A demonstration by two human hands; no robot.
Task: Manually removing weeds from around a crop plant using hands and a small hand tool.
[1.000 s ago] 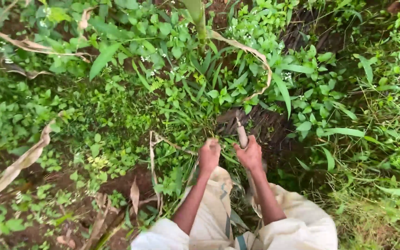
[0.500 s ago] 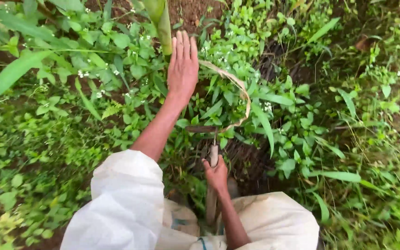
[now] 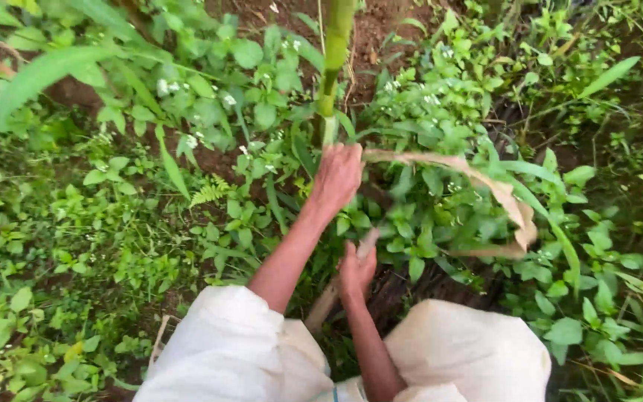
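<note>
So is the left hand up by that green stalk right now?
Yes, the left hand reaches among the leaves at the base of the upright green stalk, while the right hand grips a wooden handle lower down.

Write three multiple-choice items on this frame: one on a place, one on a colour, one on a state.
1. Where is the left hand?
A. at the foot of the green stalk
B. on the white sleeve
C. flat on bare soil

2. What colour is the dry leaf arching right of the hands?
A. bright green
B. tan
C. white

3. How is the right hand?
A. open, palm up
C. closed round a wooden handle
B. out of view

Answers: 1 A, the hand sits just below the stalk; 2 B, the leaf is withered and pale brown; 3 C, the fingers wrap the handle.
</note>
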